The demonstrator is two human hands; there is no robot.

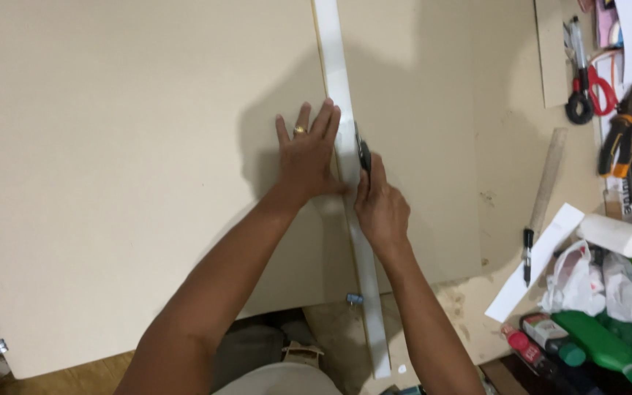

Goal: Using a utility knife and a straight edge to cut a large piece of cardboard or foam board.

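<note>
A large sheet of beige board (133, 183), flat and matte, spreads under both hands and far out to the left of them. Across it, running away from the person, lies a long white straightedge (345, 132), a narrow flat strip with a smooth surface. The left hand (307, 157) lies on the board with its fingers spread wide and flat, its edge pressed against the strip's left side; a gold ring sits on one finger. The right hand (382, 208), just right of the strip, is closed round a small dark cutter (363, 153), whose tip meets the strip's right edge. Well to the right of this hand lie a wooden ruler (548, 179), a black marker (527, 254), red-handled scissors (592, 91) and a green plastic bottle (601, 347) lying on its side among crumpled bags.
</note>
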